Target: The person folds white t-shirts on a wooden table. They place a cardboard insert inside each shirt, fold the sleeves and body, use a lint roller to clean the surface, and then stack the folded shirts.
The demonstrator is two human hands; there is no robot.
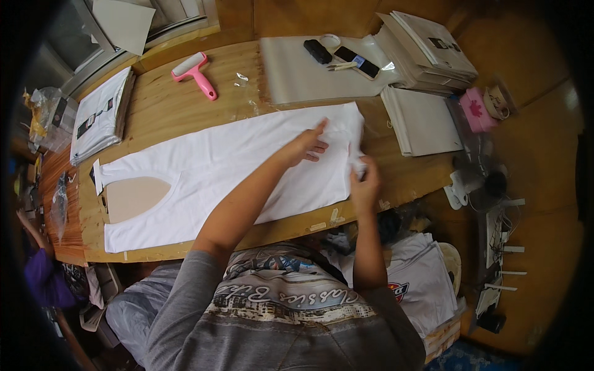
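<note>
Here, right hand [366, 178] pinches white garment [232, 148], left hand [304, 146] spreads fingers, and lettering [291, 299] crosses grey shirt [278, 343].

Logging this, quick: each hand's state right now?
Left hand: open, fingers spread over the flat white cloth garment.
Right hand: fingers curled at the garment's right end; whether gripping cannot be told.
</note>
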